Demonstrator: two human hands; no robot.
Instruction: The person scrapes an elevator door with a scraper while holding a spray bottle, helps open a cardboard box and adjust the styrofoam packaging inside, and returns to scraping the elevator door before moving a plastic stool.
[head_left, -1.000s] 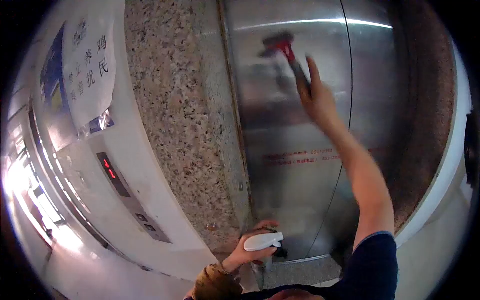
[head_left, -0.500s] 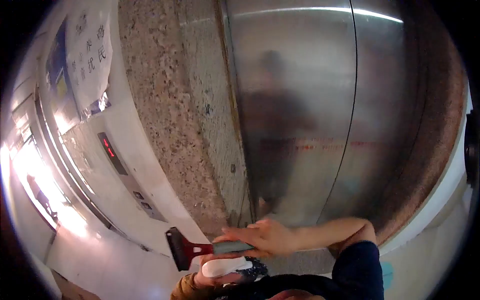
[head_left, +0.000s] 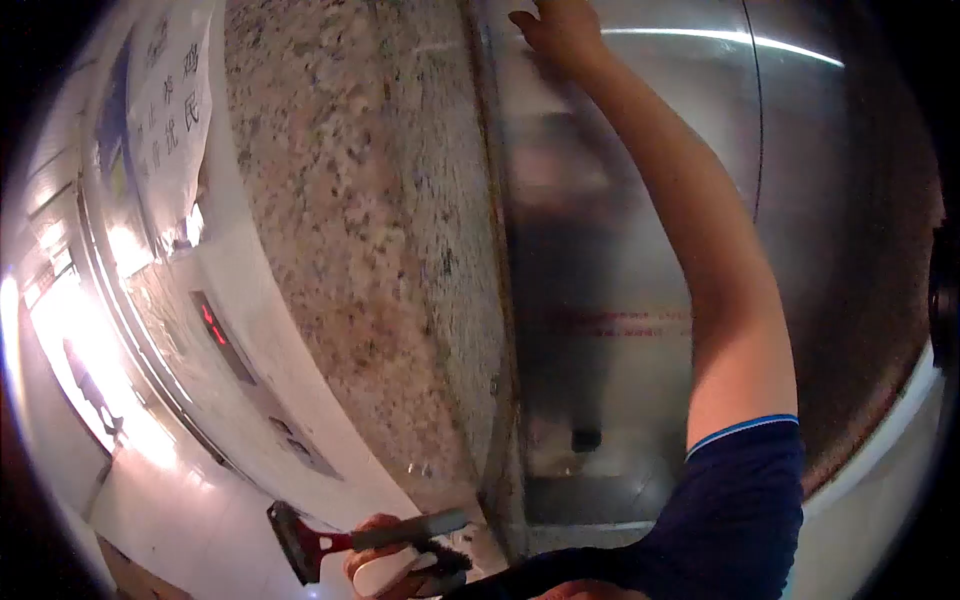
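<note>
Fingers on your left hand are gripping the red-and-grey scraper along with the white spray head, low in your view. Your right hand is hanging up by the steel door, its fingers mostly cut off, so can't tell if they're closing on anything. Scraper's looking light and stiff imo, so you're best off holding it mid-handle; smooth spray head's maybe getting slippery if wet.
</note>
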